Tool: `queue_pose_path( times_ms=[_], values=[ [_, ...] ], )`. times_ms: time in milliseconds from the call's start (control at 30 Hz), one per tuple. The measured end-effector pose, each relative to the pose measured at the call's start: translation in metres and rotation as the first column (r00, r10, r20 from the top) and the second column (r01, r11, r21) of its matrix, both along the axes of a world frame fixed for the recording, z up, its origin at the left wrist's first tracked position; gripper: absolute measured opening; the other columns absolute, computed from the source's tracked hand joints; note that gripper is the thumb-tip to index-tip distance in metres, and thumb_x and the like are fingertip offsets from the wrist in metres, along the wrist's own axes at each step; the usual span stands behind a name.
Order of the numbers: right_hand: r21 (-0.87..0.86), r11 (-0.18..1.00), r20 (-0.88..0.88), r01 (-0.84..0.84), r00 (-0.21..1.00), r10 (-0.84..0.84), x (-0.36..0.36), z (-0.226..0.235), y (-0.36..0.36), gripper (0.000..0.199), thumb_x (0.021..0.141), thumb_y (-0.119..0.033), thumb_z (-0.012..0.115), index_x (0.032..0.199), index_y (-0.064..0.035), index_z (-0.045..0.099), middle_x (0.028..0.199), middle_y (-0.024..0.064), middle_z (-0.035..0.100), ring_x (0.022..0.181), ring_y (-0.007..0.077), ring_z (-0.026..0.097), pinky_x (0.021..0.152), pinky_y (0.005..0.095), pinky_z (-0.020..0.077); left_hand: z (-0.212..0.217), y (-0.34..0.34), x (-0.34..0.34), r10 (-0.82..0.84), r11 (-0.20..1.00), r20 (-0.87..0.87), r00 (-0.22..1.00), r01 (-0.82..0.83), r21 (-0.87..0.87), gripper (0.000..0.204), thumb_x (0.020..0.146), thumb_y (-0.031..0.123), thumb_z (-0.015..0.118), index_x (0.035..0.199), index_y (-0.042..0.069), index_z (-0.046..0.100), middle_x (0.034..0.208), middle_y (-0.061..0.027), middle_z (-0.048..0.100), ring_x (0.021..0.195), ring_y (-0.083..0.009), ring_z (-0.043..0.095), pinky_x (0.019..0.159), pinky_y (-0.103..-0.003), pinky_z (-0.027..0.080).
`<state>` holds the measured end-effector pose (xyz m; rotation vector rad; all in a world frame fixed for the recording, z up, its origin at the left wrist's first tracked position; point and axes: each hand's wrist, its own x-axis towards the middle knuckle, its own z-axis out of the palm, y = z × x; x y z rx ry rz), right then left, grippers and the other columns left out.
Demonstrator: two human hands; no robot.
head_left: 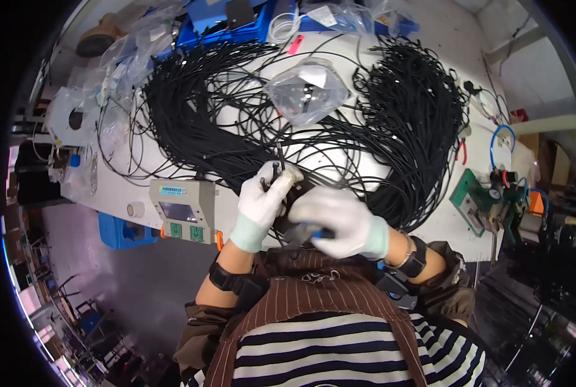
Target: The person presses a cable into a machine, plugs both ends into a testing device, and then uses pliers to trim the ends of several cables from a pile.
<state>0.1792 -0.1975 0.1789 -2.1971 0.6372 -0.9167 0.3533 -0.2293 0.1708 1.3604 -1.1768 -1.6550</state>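
Note:
My left hand (262, 197), in a white glove, pinches the end of a thin black cable (279, 157) that sticks up between its fingers. My right hand (336, 219), also gloved in white, is closed around a tool with a blue handle (314, 233) held close to the left hand. Both hands are over the near edge of a white workbench (120, 187). A large mass of black cables (404, 135) spreads across the bench behind them. A clear plastic bag (306, 93) lies on the cables.
A grey box-shaped device with green buttons (181, 209) hangs at the bench's front edge, left of my hands. Blue trays (223, 22) and more plastic bags (130, 61) are at the back. A green fixture (485, 203) and red-handled pliers (462, 151) are at the right.

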Motion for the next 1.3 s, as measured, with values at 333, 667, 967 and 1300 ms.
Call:
queue_pose_path(
  times_ms=[333,667,967,1300],
  values=[
    [0.274,0.820,-0.430,0.503,0.827,-0.363,-0.031,0.001,-0.025,0.046,0.074,-0.019,0.062,0.116,-0.0057,0.051,0.105,0.0148,0.057,0.095,0.0338,0.054,0.083,0.0384,0.0442,0.010,-0.027,-0.003,-0.063,0.922,0.345,0.936,0.187,-0.340,0.022,0.080,0.014,0.062,0.100,0.006,0.064,0.064,-0.0050,0.060,0.050,-0.0142,0.055,0.048,-0.026,0.043],
    [0.561,0.698,-0.350,0.446,0.891,-0.288,-0.035,-0.001,-0.053,0.044,0.077,-0.024,0.060,0.115,-0.0033,0.051,0.095,0.0172,0.059,0.085,0.0323,0.058,0.078,0.0362,0.0455,-0.004,-0.055,-0.017,0.058,0.693,0.658,0.750,0.444,-0.568,0.033,0.068,0.010,0.066,0.101,0.013,0.064,0.068,-0.0091,0.062,0.059,-0.0259,0.061,0.053,-0.033,0.049],
    [0.513,0.699,-0.439,0.499,0.852,-0.286,-0.026,-0.055,-0.110,0.032,0.081,-0.025,0.055,0.100,0.0011,0.055,0.074,0.0134,0.061,0.065,0.0239,0.060,0.059,0.0348,0.0466,-0.026,-0.103,-0.026,-0.005,0.777,0.821,0.571,0.519,-0.356,0.026,0.075,0.014,0.064,0.099,0.006,0.063,0.080,-0.0162,0.064,0.070,-0.0308,0.063,0.062,-0.036,0.050],
    [0.971,0.185,-0.057,0.150,0.900,-0.432,-0.022,-0.060,-0.132,0.013,0.082,-0.012,0.052,0.085,0.0010,0.054,0.059,0.0055,0.054,0.041,0.0135,0.049,0.038,0.0254,0.0385,-0.050,-0.114,0.004,0.125,0.927,0.427,0.896,0.048,-0.373,0.023,0.088,0.024,0.052,0.093,0.004,0.062,0.070,-0.0126,0.060,0.062,-0.0236,0.059,0.062,-0.034,0.049]
  ],
)
